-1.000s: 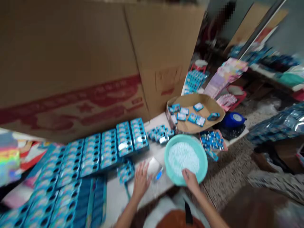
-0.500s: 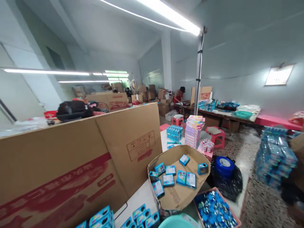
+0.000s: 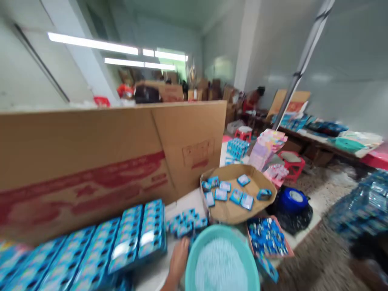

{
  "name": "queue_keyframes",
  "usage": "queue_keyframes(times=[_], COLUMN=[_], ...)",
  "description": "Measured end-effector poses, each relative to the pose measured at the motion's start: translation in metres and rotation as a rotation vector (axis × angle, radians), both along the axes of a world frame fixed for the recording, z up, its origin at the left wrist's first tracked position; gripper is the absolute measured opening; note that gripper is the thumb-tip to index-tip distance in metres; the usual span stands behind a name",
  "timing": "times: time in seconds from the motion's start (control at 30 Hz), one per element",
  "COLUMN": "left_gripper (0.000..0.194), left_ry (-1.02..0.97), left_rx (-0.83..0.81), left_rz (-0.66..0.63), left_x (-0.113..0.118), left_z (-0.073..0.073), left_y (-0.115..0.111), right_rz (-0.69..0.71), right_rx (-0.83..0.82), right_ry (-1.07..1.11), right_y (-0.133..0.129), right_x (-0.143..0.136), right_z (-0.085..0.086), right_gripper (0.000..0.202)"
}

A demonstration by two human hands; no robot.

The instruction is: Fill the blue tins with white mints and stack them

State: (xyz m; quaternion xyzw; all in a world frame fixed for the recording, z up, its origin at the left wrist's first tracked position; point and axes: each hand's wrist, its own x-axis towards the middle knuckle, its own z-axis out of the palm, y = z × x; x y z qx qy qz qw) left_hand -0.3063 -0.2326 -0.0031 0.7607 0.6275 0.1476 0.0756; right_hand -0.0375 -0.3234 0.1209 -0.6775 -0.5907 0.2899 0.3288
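Observation:
My left hand (image 3: 179,256) reaches in from the bottom edge, between the wrapped stacks and a turquoise basin. It is smeared by motion and its fingers are mostly hidden, so I cannot tell whether it grips anything. Just beyond the fingertips stands a cluster of small blue boxes (image 3: 186,222) with round dark holes. Close on the hand's right is the turquoise basin (image 3: 191,264), holding something whitish. Left of the hand lie rows of shiny blue boxes (image 3: 151,228). My right hand is not in view.
Behind stands a tall cardboard panel (image 3: 127,137). A cut-down carton (image 3: 230,214) holds several blue boxes. Beside it are a pink bin of blue round pieces (image 3: 268,236), a blue tape roll (image 3: 292,200) and a stack of pink boxes (image 3: 262,151). A person (image 3: 251,101) works far back.
The view has tilted down and swung left. My left hand has come into sight, and more of the basin and the blue box rows shows.

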Motion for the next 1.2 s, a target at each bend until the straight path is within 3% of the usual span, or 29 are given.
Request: queue_keyframes(times=[0.03,0.1,0.17,0.23,0.33,0.43,0.5,0.7,1.0,1.2], left_gripper=[0.052,0.053,0.05,0.044,0.04,0.039,0.038,0.036,0.038,0.069], left_ry=[-0.038,-0.095,-0.145,-0.198,-0.291,-0.368,-0.405,-0.457,-0.485,-0.451], left_rx=[-0.045,-0.105,-0.162,-0.164,-0.115,-0.088,-0.1,-0.152,-0.185,-0.181], left_rz=[-0.012,0.038,0.081,0.179,0.283,0.332,0.358,0.343,0.275,0.322], left_x=[-0.002,-0.009,-0.019,-0.032,-0.051,-0.066,-0.073,-0.082,-0.073,-0.082], left_z=[0.008,0.023,0.028,0.027,0.029,0.032,0.03,0.018,-0.004,-0.003], left_y=[-0.014,-0.033,-0.048,-0.07,-0.116,-0.155,-0.166,-0.164,-0.164,-0.172], right_rz=[0.024,0.079,0.13,0.166,0.198,0.196,0.194,0.177,0.157,0.174], right_rx=[-0.097,-0.298,-0.447,-0.483,-0.483,-0.478,-0.471,-0.451,-0.451,-0.453], right_ry=[-0.018,-0.05,-0.161,-0.289,-0.357,-0.387,-0.412,-0.437,-0.462,-0.458], right_y=[-0.011,-0.041,-0.068,-0.083,-0.085,-0.083,-0.084,-0.087,-0.087,-0.087], right_x=[-0.011,-0.031,-0.044,-0.048,-0.044,-0.039,-0.038,-0.041,-0.041,-0.04], right_z=[-0.016,-0.048,-0.075,-0.095,-0.111,-0.116,-0.118,-0.12,-0.12,-0.123], right_gripper=[0.014,0.026,0.033,0.034,0.034,0.033,0.032,0.032,0.029,0.029])
